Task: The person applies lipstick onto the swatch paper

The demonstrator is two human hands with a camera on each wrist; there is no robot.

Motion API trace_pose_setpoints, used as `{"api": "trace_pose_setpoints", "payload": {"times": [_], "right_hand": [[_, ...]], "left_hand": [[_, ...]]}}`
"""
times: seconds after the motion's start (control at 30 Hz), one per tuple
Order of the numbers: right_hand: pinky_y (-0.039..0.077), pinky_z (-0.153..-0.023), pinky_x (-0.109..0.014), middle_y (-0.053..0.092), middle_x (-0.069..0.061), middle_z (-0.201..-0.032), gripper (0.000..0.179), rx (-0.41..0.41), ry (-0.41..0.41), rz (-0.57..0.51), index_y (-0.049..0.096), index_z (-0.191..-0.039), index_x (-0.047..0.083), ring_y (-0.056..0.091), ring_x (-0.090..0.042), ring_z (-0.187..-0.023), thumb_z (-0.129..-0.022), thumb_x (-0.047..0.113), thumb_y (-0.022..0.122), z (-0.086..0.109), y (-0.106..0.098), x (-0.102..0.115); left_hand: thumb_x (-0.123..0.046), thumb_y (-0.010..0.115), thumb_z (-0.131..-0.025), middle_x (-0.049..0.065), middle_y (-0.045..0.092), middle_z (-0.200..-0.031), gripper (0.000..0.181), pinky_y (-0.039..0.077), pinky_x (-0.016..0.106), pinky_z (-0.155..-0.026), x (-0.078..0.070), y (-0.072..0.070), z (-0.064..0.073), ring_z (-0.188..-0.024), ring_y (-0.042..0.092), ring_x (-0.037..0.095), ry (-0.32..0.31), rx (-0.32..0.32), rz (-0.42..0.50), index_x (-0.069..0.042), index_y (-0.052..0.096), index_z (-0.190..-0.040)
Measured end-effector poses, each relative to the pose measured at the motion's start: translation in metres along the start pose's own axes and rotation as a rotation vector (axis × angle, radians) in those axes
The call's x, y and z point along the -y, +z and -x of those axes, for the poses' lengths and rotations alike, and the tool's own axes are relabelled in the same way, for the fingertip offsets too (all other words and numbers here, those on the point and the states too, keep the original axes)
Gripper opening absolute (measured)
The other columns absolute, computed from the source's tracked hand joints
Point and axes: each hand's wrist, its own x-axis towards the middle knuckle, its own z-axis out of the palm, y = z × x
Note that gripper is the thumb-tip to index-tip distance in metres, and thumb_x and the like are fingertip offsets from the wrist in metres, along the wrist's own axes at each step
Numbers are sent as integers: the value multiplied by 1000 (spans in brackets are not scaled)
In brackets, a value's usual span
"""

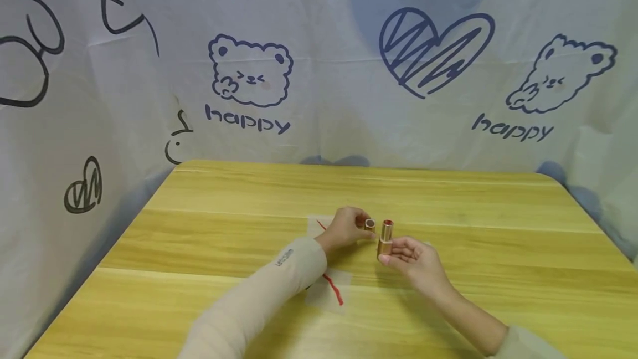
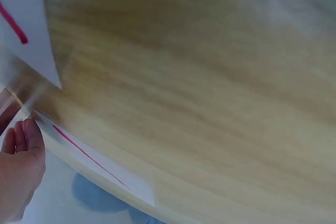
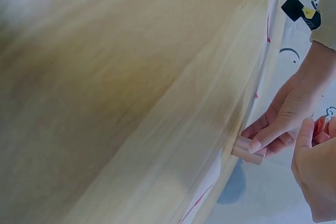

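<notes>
Above the table, my left hand [image 1: 344, 230] holds a gold lipstick cap [image 1: 370, 226] by its sides, the hollow end facing up. Just to its right, my right hand [image 1: 421, 262] pinches the gold base of a lipstick [image 1: 386, 240] between thumb and fingers. The lipstick stands upright, with red showing at its top. A small gap separates cap and lipstick. In the right wrist view the cap [image 3: 249, 150] lies under the left thumb, while the right fingers partly hide the red lipstick [image 3: 319, 126]. The left wrist view shows only part of a hand [image 2: 22, 169] at the edge.
White paper pieces with red lines lie on the wooden table [image 1: 199, 237]: one paper [image 1: 313, 227] behind the left forearm, another paper [image 1: 344, 281] in front of it. A white cloth [image 1: 339, 98] with drawn bears and hearts hangs behind the table.
</notes>
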Motion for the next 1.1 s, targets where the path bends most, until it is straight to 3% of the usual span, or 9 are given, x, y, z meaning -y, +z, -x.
{"api": "trace_pose_setpoints", "payload": {"times": [0.17, 0.57, 0.73, 0.97, 1.1], "right_hand": [[53, -77, -17, 67, -17, -102, 34, 6, -12, 4, 55, -111, -11, 64, -4, -82, -82, 4, 67, 0, 0, -1], [53, -76, -17, 67, -15, -100, 33, -13, -18, 13, 56, -110, -11, 64, -4, -80, -81, 3, 68, 0, 2, -4], [53, -77, -17, 67, -15, -100, 34, -19, -3, 14, 56, -110, -10, 63, -4, -81, -81, 3, 68, -1, 2, -4], [53, -77, -16, 67, -13, -100, 34, -31, 13, 20, 57, -110, -9, 63, -5, -82, -81, 5, 68, -3, 3, -4], [53, -77, -16, 67, -14, -100, 34, -33, 10, 14, 57, -110, -9, 63, -4, -82, -81, 4, 68, -3, 4, -4]], "left_hand": [[-7, 76, -75, 14, 69, -91, 24, 48, 17, -69, 1, 2, -1, -77, 56, 11, 31, -6, -7, 4, 68, -95], [-4, 74, -76, 15, 70, -85, 16, 46, 12, -62, 2, 1, 0, -68, 53, 5, 63, 5, -35, 5, 70, -89], [-6, 74, -77, 13, 71, -87, 17, 46, 12, -63, 3, -1, 0, -70, 55, 6, 57, 19, -52, 3, 70, -91], [-6, 72, -79, 14, 70, -91, 18, 51, 18, -72, -2, -12, 3, -83, 65, 19, 27, 19, -9, 4, 69, -94], [-7, 72, -80, 14, 70, -93, 20, 52, 19, -73, -4, -17, 4, -85, 65, 19, 47, 23, -22, 3, 69, -96]]}}
